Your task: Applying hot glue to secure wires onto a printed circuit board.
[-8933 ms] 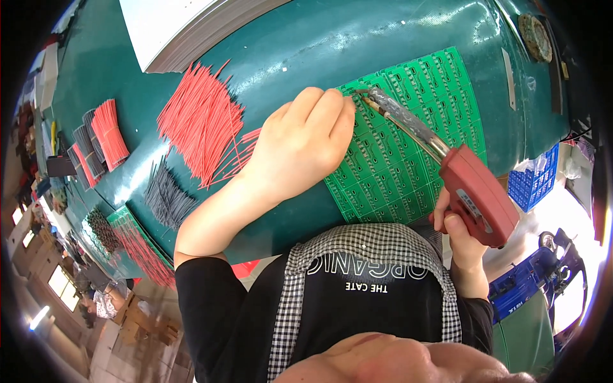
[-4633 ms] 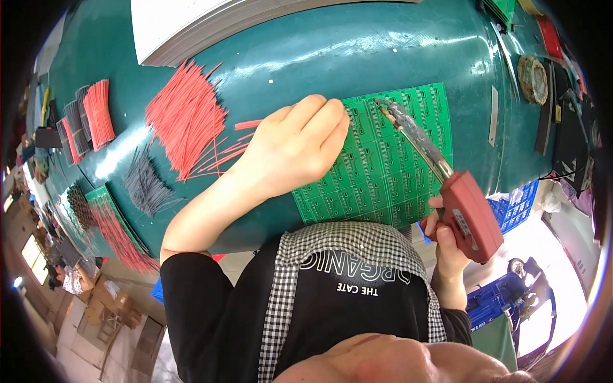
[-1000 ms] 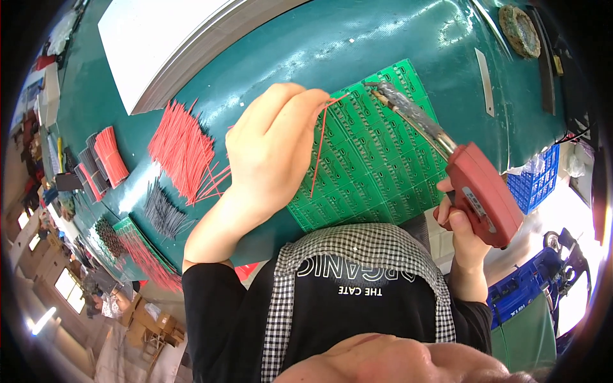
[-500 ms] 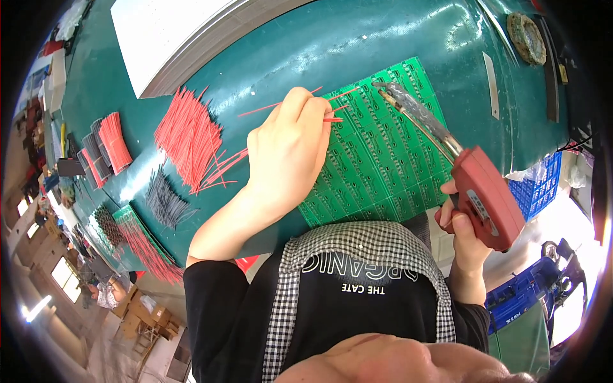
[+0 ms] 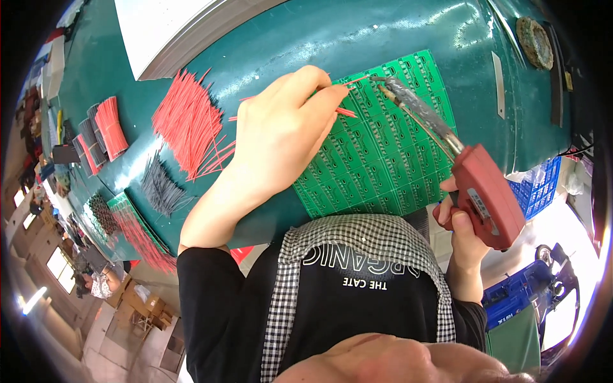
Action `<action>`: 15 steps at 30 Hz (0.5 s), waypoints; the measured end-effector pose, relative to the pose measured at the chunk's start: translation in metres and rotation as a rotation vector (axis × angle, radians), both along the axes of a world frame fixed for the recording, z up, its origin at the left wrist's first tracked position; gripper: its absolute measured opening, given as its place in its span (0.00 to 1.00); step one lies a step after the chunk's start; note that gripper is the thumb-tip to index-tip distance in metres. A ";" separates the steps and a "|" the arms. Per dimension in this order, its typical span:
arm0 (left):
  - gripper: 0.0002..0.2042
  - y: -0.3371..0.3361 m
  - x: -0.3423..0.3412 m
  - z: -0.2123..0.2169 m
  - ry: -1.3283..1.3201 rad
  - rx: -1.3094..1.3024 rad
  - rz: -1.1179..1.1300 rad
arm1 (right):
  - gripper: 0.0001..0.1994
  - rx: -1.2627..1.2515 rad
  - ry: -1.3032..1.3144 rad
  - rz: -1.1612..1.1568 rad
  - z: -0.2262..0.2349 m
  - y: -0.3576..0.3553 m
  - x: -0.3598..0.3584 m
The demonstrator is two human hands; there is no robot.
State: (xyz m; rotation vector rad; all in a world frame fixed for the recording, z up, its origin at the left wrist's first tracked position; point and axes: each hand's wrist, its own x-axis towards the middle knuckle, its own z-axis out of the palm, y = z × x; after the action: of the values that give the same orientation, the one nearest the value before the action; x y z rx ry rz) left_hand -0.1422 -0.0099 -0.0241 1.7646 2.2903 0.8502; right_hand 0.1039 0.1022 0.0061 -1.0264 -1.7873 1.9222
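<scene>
A green panel of circuit boards (image 5: 377,159) lies flat on the table in front of me. My left hand (image 5: 281,127) is closed on several thin red wires (image 5: 346,113) over the panel's left part; one wire reaches out from the fingertips toward the far rows. My right hand (image 5: 468,236) grips a red soldering gun (image 5: 488,198) by its handle. The gun's dark tip (image 5: 377,79) is at the end of that wire, close to the board; whether it touches the pad is too small to tell. My left fingers hide part of the wires.
At the left lie a loose pile of red wires (image 5: 186,124), a pile of dark wires (image 5: 161,185) and bundled wires (image 5: 110,127). Wired boards (image 5: 140,233) lie at the near-left edge. A white box (image 5: 166,32) stands at the back. A round holder (image 5: 534,43) sits far right.
My left hand has shifted slightly, and its thumb and finger now hold a red wire out to the soldering gun's tip. The gun has moved little; the whole view has tilted slightly.
</scene>
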 end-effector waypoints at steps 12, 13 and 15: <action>0.10 -0.001 0.003 -0.017 0.086 0.043 -0.003 | 0.27 0.024 -0.033 0.020 -0.005 -0.005 -0.005; 0.10 -0.001 0.004 -0.018 0.084 0.042 -0.001 | 0.27 0.038 -0.039 0.020 -0.006 -0.006 -0.005; 0.10 -0.002 0.003 -0.021 0.115 0.054 0.001 | 0.27 0.056 -0.050 0.016 -0.006 -0.009 -0.007</action>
State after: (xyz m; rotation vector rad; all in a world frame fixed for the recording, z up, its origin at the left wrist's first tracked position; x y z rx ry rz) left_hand -0.1392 -0.0121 -0.0450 1.8815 2.3599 0.8402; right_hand 0.0972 0.0934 0.0000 -1.0533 -1.8706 1.8599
